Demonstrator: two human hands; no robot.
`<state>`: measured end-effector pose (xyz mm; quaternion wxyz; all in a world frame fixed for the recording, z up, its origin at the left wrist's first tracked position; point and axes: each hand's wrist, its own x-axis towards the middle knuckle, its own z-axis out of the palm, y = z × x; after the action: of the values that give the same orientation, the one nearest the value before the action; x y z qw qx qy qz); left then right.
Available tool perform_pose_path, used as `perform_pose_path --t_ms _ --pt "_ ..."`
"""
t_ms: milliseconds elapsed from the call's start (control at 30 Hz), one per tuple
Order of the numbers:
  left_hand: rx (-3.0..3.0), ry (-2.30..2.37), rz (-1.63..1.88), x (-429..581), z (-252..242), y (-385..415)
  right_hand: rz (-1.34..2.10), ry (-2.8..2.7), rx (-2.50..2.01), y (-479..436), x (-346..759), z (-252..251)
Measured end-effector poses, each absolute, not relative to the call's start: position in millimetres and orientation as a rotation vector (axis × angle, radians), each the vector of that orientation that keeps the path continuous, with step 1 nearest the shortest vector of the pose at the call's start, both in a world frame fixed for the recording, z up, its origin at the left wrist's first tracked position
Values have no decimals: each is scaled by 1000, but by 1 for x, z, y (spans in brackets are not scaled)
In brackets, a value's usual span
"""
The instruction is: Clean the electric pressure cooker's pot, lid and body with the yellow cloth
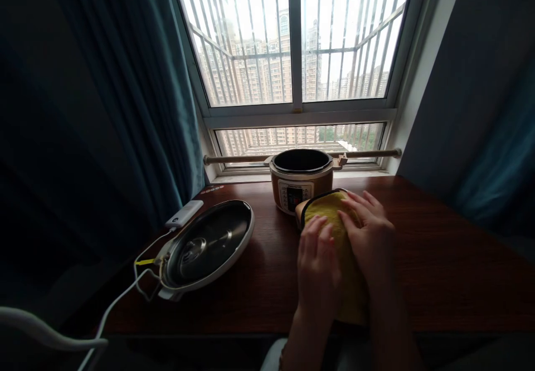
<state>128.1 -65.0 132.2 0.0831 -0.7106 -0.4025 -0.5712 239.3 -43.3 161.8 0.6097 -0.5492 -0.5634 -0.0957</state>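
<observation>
A yellow cloth (pixel 348 282) with a dark border lies on the near right part of the table, in front of the rice cooker. My left hand (pixel 318 262) lies over its left side with fingers bent onto it. On the upper right side, my right hand (pixel 370 229) grips the cloth between thumb and fingers. A tan edge shows at the cloth's upper left; whether it belongs to the cloth or to something under it, I cannot tell. The brown and cream rice cooker (pixel 278 184) stands lidless just beyond, its dark inner pot showing.
On the left a round, dark-surfaced pan-like lid (pixel 209 248) with a pale rim lies tilted on the table (pixel 263 271). Behind it are a white power strip (pixel 184 214) and a white cable (pixel 121 298). A window with a rail (pixel 240 159) borders the back; a blue curtain (pixel 154 109) hangs left.
</observation>
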Motion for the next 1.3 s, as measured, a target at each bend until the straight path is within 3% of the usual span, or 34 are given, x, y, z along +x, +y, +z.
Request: perform_pose_path --t_ms 133,267,400,900,1300 --pt "-2275 -1219 -1438 138 129 -64 -126 -1262 -1417 -56 265 153" --pt "-2318 -1305 -1353 136 130 -60 576 -1285 -1511 -74 293 147" --pt "-2297 -1391 -1321 130 132 -55 1120 -1302 -1198 -73 299 145" --pt "-2241 -1385 -1243 153 127 -66 1147 -849 -942 -53 260 143" --pt "-2114 -1457 -1184 149 128 -63 1193 -1000 -883 -45 246 147"
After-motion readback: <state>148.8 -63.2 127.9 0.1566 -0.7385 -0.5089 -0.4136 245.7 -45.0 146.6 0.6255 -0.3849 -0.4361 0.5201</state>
